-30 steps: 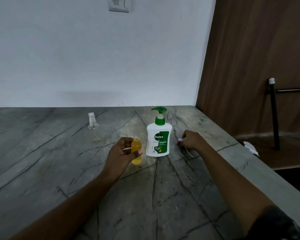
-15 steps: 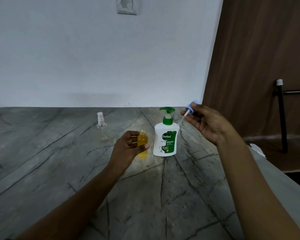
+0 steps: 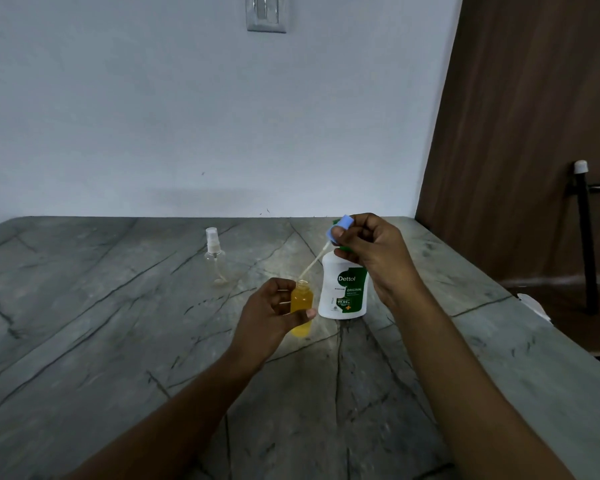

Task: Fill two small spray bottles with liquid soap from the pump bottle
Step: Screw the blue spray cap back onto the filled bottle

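Furthest left of the task's things, a clear spray bottle (image 3: 215, 255) stands upright on the grey, dark-veined counter (image 3: 84, 306), well apart from both hands. It is see-through, looks to hold no coloured liquid, wears a white spray top, and its thin tube curls along the bottom.

Nearer the middle, the left hand (image 3: 269, 315) grips a second small bottle (image 3: 302, 303), fingers curled round its far side and the thumb pressed across its lower front. This bottle is upright, full of amber-yellow liquid almost to the shoulder, and its threaded neck is uncapped.

A pale dip tube (image 3: 313, 262) slants up and to the right from that neck; its lower tip sits at the mouth, though whether it has entered cannot be told. At its upper end is a spray head (image 3: 341, 229) with a light blue cap, pinched between the thumb and fingertips of the right hand (image 3: 373, 252), the other fingers curled in.

Just right of the amber bottle, not touching it, stands the pump bottle (image 3: 343, 294): white, green "Dettol Original" label, its green pump mostly hidden behind the right hand.

A switch plate (image 3: 266, 13) is on the wall above; a wooden panel (image 3: 534, 133) and a black pole (image 3: 585, 244) stand at far right.
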The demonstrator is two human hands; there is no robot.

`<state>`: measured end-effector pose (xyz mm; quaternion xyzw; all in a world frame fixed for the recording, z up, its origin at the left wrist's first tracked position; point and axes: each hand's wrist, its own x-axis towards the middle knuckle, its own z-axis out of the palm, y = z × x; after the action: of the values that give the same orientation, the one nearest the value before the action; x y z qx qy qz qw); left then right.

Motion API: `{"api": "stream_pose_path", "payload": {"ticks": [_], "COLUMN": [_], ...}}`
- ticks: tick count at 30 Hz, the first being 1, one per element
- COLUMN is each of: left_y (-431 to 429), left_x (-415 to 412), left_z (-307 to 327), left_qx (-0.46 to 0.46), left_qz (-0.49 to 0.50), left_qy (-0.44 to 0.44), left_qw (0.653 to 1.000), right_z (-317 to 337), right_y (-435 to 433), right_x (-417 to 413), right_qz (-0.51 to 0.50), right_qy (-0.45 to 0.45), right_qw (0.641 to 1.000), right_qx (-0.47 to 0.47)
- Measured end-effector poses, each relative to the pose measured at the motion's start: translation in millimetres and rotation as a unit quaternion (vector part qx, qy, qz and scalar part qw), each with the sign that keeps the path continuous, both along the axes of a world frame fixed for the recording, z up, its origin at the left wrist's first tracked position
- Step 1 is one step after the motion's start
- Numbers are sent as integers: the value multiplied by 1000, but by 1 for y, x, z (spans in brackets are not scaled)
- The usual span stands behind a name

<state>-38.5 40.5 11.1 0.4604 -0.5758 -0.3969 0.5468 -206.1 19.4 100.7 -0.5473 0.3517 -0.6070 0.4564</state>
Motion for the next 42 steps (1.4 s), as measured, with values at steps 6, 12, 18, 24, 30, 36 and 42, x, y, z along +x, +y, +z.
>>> {"api": "stream_pose_path", "payload": {"ticks": [6, 12, 18, 24, 30, 36, 42], "left_y": [1, 4, 4, 3, 2, 0, -2], "left_x": [-1, -4, -5, -5, -7, -6, -6], "left_z": [0, 2, 0, 0, -3, -7, -8], "left_qx": [8, 8, 18, 21, 24, 25, 25], "left_qz": [7, 4, 6, 8, -3, -5, 2], "left_qy": [-14, -21, -27, -42, -30, -42, -49], "left_qw": [1000, 1000, 999, 999, 999, 999, 999], "right_z": [-1, -10, -16, -22, -25, -29, -32], "right_y": [0, -2, -2, -3, -1, -3, -4], "right_x": [-4, 4, 8, 7, 3, 3, 5], "right_qz": [-8, 14, 44, 60, 70, 80, 79], "right_qy": [39, 124, 214, 291, 355, 396, 445], "right_qw": [999, 992, 975, 954, 931, 913, 888], "right_qx": [-32, -28, -39, -29, -44, -60, -88]}}
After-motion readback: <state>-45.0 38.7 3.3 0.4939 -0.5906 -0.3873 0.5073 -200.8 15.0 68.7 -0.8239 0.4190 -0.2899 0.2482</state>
